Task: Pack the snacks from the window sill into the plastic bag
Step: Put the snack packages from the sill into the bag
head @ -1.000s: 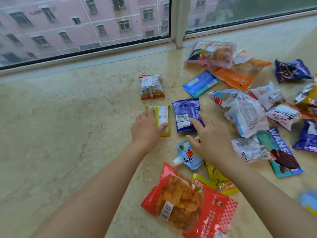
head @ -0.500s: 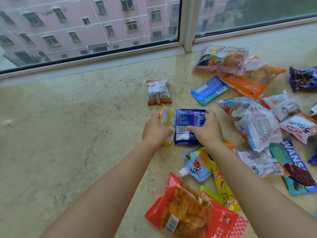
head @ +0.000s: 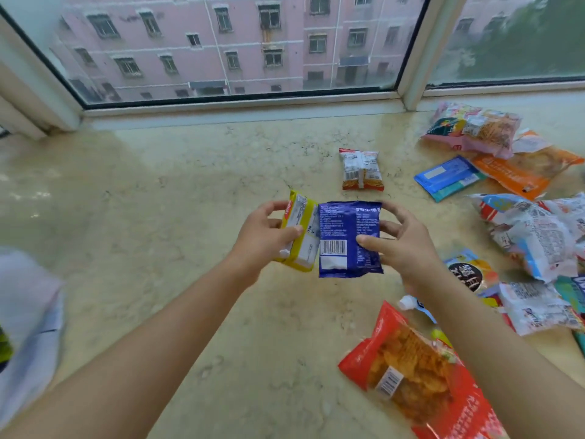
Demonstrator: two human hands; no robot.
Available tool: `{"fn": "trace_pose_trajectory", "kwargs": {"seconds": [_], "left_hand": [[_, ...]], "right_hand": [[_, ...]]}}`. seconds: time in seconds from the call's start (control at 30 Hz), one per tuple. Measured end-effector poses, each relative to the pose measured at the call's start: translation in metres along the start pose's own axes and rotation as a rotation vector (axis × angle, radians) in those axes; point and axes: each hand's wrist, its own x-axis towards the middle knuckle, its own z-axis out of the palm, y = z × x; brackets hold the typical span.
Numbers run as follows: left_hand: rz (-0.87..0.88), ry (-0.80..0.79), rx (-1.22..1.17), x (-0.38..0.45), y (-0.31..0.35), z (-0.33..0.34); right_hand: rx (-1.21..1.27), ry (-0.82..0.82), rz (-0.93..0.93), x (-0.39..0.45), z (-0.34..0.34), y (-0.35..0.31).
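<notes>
Early in the packing, by the look of it. Two packets lifted off the window sill [head: 196, 312] at frame centre: a yellow packet [head: 300, 232] pinched in the left hand [head: 262, 239], thumb across its face and fingers behind, and a dark blue packet [head: 348, 239] gripped in the right hand [head: 402, 245], thumb on the front near the barcode, fingers curled round the right edge. Hands close together, the two packets edge to edge, both held clear of the marble.

Most of the work left, judging from the spread at the right of the frame — a small red-and-white packet [head: 361, 169] alone just above the hands, a pink-edged bag [head: 474, 131] at upper right, a flat blue sachet [head: 446, 177] and an orange bag [head: 519, 172] below it, a large white printed bag [head: 531, 232] at mid right, a red chip bag [head: 421, 381] at lower right, and several smaller pieces partly hidden behind the right forearm.

As for containers: only a pale, blurred shape at the lower left edge — probably the plastic bag [head: 28, 312], though too smeared to be sure. A dark, greenish patch at its left margin, possibly something already inside; cannot tell. Mouth of the bag not readable, so no saying whether open and ready. Next call, presumably, to carry both packets left and down toward that shape.
</notes>
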Motion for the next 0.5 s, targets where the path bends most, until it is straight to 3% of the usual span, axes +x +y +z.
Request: {"fn": "trace_pose_trajectory", "kwargs": {"seconds": [0.5], "left_hand": [[0.150, 0.264, -0.078, -0.141, 0.020, -0.261]], "right_hand": [[-0.103, -0.278, -0.232, -0.110, 0.221, -0.080]]}}
